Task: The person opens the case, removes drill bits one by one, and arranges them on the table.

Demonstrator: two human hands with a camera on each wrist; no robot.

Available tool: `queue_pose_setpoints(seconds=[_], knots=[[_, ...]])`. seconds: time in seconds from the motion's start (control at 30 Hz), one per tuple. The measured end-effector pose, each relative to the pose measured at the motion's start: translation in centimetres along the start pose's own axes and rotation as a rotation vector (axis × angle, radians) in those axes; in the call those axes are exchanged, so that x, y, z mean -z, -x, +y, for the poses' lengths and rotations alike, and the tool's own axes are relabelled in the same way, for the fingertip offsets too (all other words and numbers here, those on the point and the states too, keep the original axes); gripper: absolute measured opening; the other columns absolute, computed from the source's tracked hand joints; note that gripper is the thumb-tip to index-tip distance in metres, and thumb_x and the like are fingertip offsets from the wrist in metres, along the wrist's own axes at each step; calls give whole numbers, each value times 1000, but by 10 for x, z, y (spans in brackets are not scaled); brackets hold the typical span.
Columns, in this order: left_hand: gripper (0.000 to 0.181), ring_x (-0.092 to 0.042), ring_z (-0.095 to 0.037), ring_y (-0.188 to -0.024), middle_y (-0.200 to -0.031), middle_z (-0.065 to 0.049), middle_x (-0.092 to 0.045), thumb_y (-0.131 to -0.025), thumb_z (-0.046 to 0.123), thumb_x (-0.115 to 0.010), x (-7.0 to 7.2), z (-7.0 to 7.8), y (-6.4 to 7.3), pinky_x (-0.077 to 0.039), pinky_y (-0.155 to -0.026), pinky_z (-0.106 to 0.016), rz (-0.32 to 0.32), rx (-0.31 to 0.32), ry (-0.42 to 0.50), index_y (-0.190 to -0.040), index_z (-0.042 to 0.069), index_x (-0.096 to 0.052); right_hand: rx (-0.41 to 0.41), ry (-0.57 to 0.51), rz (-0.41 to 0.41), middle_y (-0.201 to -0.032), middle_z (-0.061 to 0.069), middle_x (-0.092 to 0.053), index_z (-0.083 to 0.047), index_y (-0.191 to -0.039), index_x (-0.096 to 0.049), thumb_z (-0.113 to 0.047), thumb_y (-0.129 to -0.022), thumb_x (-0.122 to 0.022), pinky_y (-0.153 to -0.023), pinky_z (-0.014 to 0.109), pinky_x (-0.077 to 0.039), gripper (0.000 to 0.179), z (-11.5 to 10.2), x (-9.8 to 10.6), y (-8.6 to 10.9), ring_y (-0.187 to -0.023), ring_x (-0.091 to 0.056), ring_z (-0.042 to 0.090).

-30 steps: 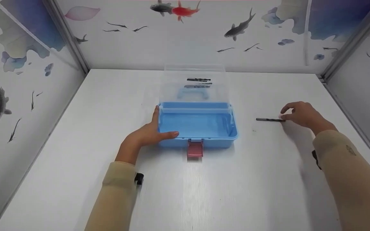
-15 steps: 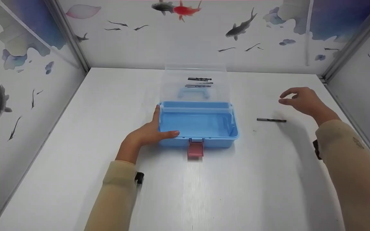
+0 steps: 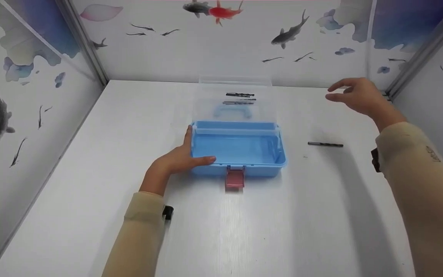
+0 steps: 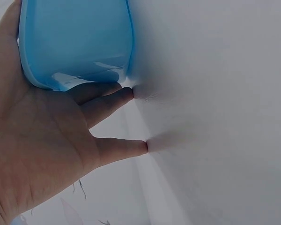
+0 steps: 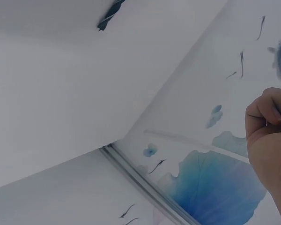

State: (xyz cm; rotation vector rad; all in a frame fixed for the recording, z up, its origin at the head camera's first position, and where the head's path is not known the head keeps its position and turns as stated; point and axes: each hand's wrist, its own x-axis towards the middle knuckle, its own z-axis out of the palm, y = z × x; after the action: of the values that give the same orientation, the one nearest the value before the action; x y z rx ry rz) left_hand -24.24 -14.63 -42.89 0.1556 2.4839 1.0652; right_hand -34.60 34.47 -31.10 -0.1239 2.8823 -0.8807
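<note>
A blue plastic box point(image 3: 210, 171) stands on the table with its clear lid point(image 3: 206, 102) swung back. My left hand point(image 3: 175, 159) lies against the box's left end, thumb along the front rim and index finger up the side. In the left wrist view its lower fingers point(image 4: 117, 145) reach straight down to the tabletop. Raised over the table at the far right, my right hand point(image 3: 362, 96) holds nothing, thumb and index finger apart. A dark drill bit point(image 3: 325, 144) lies on the table right of the box. Several more drill bits point(image 3: 239, 94) lie in the lid area behind the box.
The box has a pink latch point(image 3: 235, 179) hanging at its front and a blue handle point(image 3: 233, 110) on the lid. White panels point(image 3: 229, 50) printed with fish and leaves enclose the white table point(image 3: 263, 231) at the back and sides.
My right hand has let go of the drill bit's right end and risen away toward the back of the table. The bit stays lying there. My left hand keeps its place on the box.
</note>
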Motion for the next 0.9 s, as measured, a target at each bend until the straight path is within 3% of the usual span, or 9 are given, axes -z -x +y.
queue_pose_setpoints(seconds=[0.3, 0.73, 0.9], knots=[[137, -21, -40, -165, -181, -14, -8, -86, 70, -74, 0, -1, -1, -26, -129, -65, -4, -6, 7, -166, 27, 29, 5, -73, -10, -155, 25, -55, -19, -149, -62, -55, -100, -70, -115, 66, -43, 61, -33, 1, -6, -140, -54, 46], [137, -24, -42, -164, -180, -15, -13, -86, 70, -74, -1, -1, -1, -28, -128, -65, 5, 22, 7, -167, 27, 28, 63, -59, 4, -150, 23, -60, -20, -150, -63, -52, -100, -71, -119, 65, -43, 60, -86, -4, -15, -137, -57, 44], [135, -24, -42, -164, -180, -15, -12, -88, 66, -75, -1, 1, -1, -28, -129, -64, 8, 16, 5, -167, 26, 27, 80, -50, -5, -156, 20, -55, -21, -150, -63, -51, -100, -71, -120, 64, -42, 59, -103, -6, -20, -139, -56, 43]])
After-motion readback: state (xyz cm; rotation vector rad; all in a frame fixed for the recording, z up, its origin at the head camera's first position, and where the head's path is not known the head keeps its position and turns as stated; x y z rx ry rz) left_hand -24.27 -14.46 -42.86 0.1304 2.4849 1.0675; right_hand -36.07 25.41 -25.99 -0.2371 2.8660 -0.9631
